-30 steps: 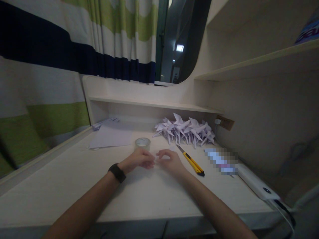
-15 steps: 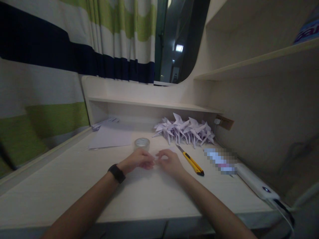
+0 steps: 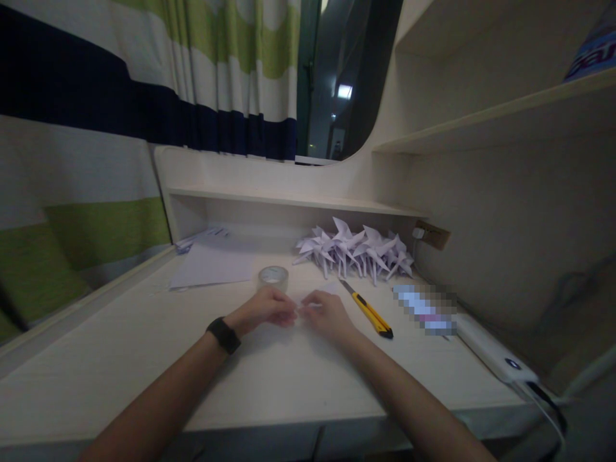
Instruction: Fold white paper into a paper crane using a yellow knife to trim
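Note:
My left hand [image 3: 269,308], with a dark watch [image 3: 224,335] on its wrist, is closed, its fingertips pinched on a small piece of white paper [image 3: 299,309]. Facing it, my right hand [image 3: 330,316] pinches the same paper with thumb and forefinger. Most of that paper is hidden by the fingers. Just behind my left hand lies a roll of clear tape [image 3: 273,277]. To the right of my right hand rests a yellow utility knife [image 3: 369,313], its blade out and pointing away to the left.
White paper pinwheels [image 3: 356,247] are heaped at the back of the desk [image 3: 269,385]. White sheets [image 3: 214,260] lie at the back left. A phone [image 3: 423,310], blurred out, and a white power bank [image 3: 495,353] with cables sit along the right wall. A shelf [image 3: 289,197] runs above the back.
The two hands have come slightly closer together, the right fingers shifting a little left around the paper. The view has moved very slightly. Everything else on the desk is unchanged.

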`<state>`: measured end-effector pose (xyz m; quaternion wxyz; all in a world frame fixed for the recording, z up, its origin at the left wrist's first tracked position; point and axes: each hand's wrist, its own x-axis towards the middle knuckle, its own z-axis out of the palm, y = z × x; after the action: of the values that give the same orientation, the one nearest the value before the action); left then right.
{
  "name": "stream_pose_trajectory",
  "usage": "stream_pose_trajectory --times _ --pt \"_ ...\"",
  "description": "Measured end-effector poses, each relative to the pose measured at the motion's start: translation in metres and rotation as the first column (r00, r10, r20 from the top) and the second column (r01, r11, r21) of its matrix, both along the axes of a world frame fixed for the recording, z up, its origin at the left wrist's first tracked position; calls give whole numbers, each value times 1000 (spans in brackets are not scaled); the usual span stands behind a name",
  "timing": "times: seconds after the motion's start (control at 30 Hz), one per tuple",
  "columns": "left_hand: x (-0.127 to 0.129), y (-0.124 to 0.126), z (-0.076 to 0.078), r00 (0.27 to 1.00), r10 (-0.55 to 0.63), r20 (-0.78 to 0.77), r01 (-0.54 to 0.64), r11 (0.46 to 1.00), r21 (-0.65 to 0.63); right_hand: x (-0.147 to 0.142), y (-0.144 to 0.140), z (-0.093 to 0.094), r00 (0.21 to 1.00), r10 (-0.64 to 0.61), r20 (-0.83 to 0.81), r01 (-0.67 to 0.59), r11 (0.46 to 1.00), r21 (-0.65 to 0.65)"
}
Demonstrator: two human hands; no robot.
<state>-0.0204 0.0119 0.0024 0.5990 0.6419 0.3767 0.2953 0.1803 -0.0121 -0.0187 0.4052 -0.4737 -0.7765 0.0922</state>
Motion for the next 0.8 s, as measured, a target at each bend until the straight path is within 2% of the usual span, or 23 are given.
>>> stream_pose_trajectory --times 0.3,0.53,0.8 --pt "2 0 3 1000 19 -7 -19 999 41 0 -2 2 998 -27 57 28 999 -17" --pt "0 -2 4 999 -28 -40 34 986 162 -1 -1 5 998 -49 50 52 997 -59" --pt "3 -4 4 998 20 -66 -8 985 170 0 -3 8 1000 -29 8 30 997 -74"
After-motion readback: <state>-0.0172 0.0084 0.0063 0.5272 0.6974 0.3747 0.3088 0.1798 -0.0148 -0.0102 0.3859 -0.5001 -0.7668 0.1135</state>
